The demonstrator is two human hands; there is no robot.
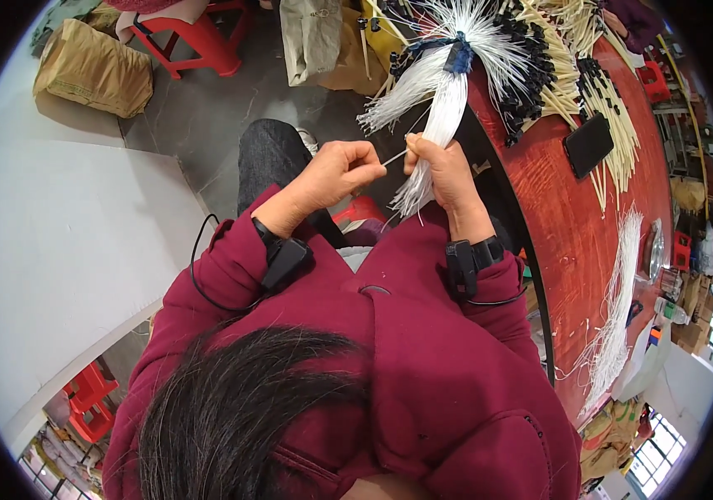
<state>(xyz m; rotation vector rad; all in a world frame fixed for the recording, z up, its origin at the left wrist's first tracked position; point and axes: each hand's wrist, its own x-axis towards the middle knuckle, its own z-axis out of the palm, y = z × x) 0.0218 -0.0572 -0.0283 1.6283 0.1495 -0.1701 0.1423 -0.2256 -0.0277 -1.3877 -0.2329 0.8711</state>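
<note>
A thick bundle of thin white strands (446, 107) hangs over the table's left edge, tied near its top with a dark blue cloth band (459, 55). My right hand (446, 173) is closed around its lower part, and loose ends stick out below the fist. To the left, my left hand (338, 173) is closed in a pinch on a thin white strand (395, 157). That strand runs across the gap to the right thumb and fingers. Whether it is one strand or a few, I cannot tell.
On the red wooden table (552, 221) lie a black phone (589, 146), pale sticks with black fittings (610, 117) and another pile of white strands (619, 308). A white panel (65, 242) stands at left. Beyond are a brown paper sack (94, 68) and a red stool (194, 42).
</note>
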